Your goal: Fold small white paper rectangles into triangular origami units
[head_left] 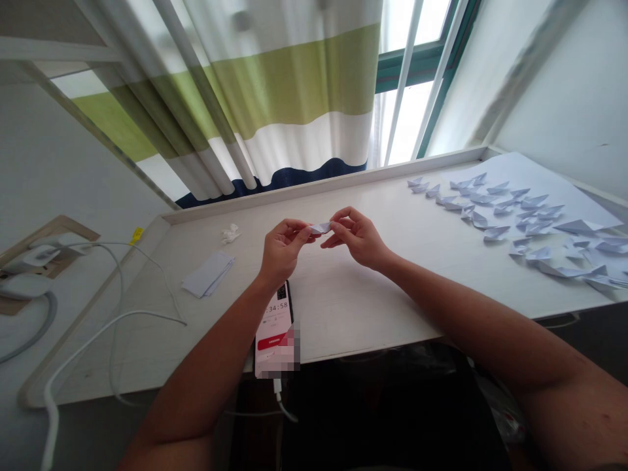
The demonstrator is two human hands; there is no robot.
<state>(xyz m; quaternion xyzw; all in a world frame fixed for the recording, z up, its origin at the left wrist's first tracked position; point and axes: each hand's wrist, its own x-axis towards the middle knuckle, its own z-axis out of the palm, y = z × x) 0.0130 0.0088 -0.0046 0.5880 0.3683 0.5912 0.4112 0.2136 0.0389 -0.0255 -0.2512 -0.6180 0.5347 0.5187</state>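
Note:
A small folded piece of white paper (321, 227) is held in the air above the white desk (343, 301), pinched from both sides. My left hand (283, 249) grips its left end with thumb and fingers closed. My right hand (357, 237) pinches its right end, fingers curled. Both hands hover over the middle of the desk, just beyond a phone (275, 330) lying at the front edge under my left wrist.
Several folded paper pieces (510, 212) lie spread on a white sheet at the right. A small stack of paper slips (209, 274) and a crumpled white scrap (229, 233) sit at the left. White cables (118, 314) trail across the left side. Striped curtain (275, 98) and window behind.

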